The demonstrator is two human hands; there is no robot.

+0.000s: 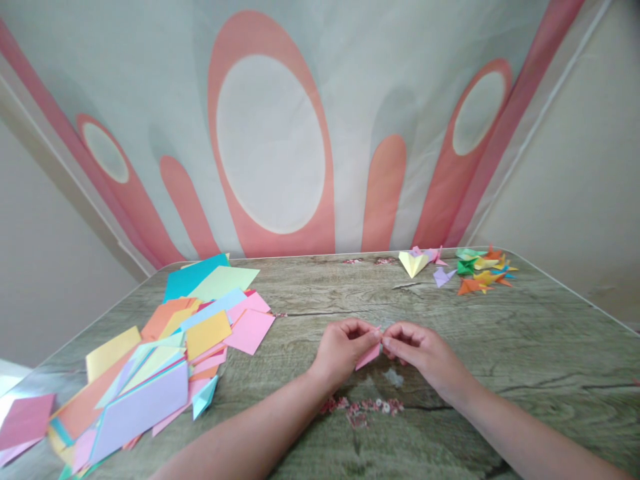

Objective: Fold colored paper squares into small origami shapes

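A small folded piece of pink paper (pixel 368 358) is pinched between the thumb and fingers of my left hand (pixel 341 348), near the middle of the table. My right hand (pixel 419 349) meets it from the right, its thumb and forefinger closed at the upper right tip of the paper. The fingertips of both hands almost touch, and they cover part of the paper. Both hands are just above the wood-patterned tabletop (pixel 300 400).
Loose coloured paper sheets (pixel 145 407) spread across the left side. A small folded blue piece (pixel 204 398) lies at their right edge. Folded paper figures (pixel 483 270) sit at the back right, beside a pale yellow folded piece (pixel 413 264). A patterned cloth (pixel 350 120) rises behind the table.
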